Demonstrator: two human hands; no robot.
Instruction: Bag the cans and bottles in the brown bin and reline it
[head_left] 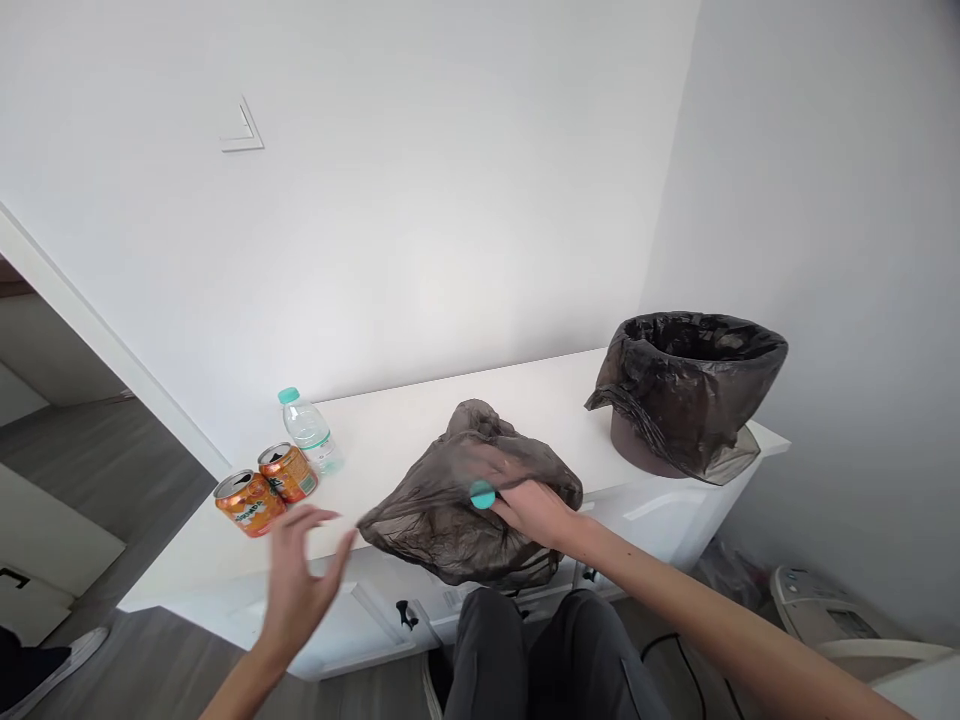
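A thin black plastic bag lies spread at the front of the white cabinet top. My right hand reaches into its mouth, closed around a clear plastic bottle with a teal cap; the bottle's body is blurred against the dark film. At the bag's left corner is my left hand, its thumb and fingers apart and nothing between them. Beyond that hand stand two orange soda cans with opened tops. Behind the cans, another clear bottle with a teal cap stands upright.
A brown bin lined with a black bag stands at the right end of the cabinet top. The white wall rises directly behind. Below the front edge are cabinet doors with black handles.
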